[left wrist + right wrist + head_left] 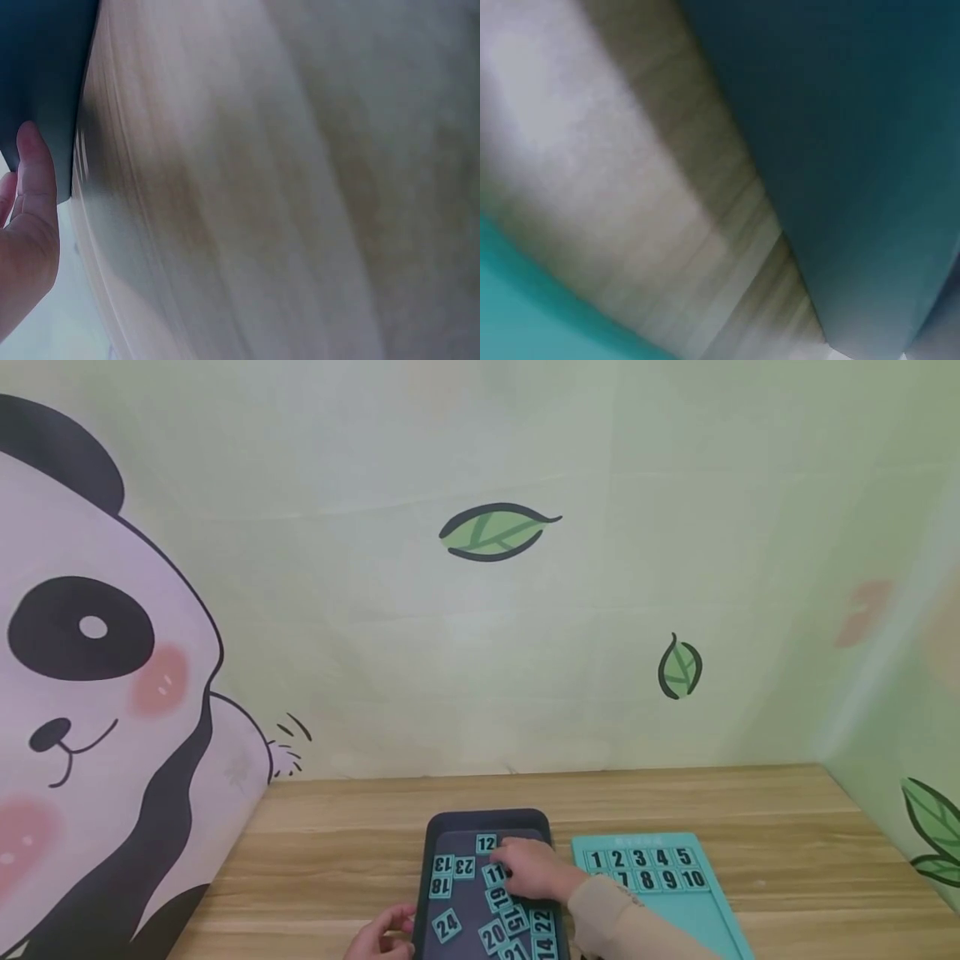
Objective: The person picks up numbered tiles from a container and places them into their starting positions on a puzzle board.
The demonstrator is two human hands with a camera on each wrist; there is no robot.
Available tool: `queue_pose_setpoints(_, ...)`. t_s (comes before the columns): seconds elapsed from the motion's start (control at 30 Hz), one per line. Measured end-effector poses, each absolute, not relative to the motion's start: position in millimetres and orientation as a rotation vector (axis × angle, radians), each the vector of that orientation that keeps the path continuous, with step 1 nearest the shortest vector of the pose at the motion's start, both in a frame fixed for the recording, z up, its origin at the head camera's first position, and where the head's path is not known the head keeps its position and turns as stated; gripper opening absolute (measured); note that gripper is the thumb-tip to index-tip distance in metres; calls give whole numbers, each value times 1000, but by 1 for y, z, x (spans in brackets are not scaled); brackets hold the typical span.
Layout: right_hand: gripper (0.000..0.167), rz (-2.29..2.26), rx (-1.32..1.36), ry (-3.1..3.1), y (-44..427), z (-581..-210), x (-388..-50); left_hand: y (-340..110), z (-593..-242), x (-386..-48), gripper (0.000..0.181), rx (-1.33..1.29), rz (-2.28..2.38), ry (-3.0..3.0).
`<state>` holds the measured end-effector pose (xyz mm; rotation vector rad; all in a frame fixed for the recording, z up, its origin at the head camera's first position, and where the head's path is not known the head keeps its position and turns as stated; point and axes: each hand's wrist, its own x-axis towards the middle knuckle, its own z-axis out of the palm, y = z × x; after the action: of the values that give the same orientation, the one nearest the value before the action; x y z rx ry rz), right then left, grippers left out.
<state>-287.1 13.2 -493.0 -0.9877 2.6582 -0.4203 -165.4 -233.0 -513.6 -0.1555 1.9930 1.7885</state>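
A dark tray (486, 817) holds loose teal number tiles, among them tile 12 (486, 843) and tile 24 (446, 926). My right hand (534, 868) reaches over the tray's right side. Its fingertips are at tile 11 (494, 874), which lies askew; whether they pinch it is hidden. My left hand (384, 933) is beside the tray's left side. In the left wrist view, its raised finger (36, 169) rests against the tray's outer wall (45, 67). The right wrist view shows only the tray's side (832, 150), the board's edge and the table.
A teal board (697, 914) lies right of the tray, tiles 1 to 10 in its top two rows, partly behind my right sleeve (622, 918). The wooden table (322, 843) meets a printed wall (375, 693) with a panda and leaves.
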Motion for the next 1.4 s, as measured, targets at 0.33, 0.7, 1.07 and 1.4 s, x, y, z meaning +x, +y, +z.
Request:
queue_pose_setpoints(0.33, 37, -633, -970, 2659, 32, -459, -284, -233, -515, -166, 56, -150, 1767, 2041)
queue_pose_setpoints(0.7, 35, -744, -892, 2675, 81, -440, -274, -233, -516, -169, 55, -169, 1763, 2017)
queue_pose_setpoints(1.07, 37, -751, -814, 2776, 138, -459, -259, -233, -518, -169, 57, -128, 1747, 2070)
queue_pose_setpoints(1.4, 36, -695, -734, 2777, 153, -493, -245, -230, -514, -169, 56, -163, 1721, 2110)
